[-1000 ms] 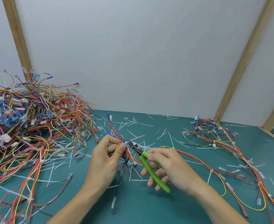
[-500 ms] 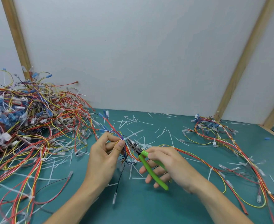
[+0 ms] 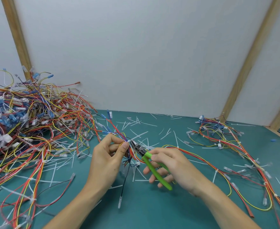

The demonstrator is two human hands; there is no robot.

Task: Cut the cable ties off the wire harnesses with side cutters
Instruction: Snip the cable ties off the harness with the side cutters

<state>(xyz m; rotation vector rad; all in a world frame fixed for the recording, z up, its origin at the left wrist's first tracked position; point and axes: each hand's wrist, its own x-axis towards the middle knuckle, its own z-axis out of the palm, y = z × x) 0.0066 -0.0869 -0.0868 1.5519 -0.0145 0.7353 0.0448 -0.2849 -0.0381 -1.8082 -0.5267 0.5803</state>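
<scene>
The left grip [image 3: 110, 156] pinches a harness [image 3: 127, 146] between thumb and fingers, held above the worktop [image 3: 152, 212]. Just right of it, the cutters [image 3: 145, 158] nose touches the bundle where a white tie [image 3: 128, 141] seems to sit; the right grip [image 3: 169, 167] holds the green handles. Cutting appears under way; next likely calls for a squeeze without nicking wires.

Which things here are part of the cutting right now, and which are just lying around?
In use: left hand, wire harness, right hand, side cutters.
Lying about: big wire pile, cut tie scraps, harness at right.
</scene>
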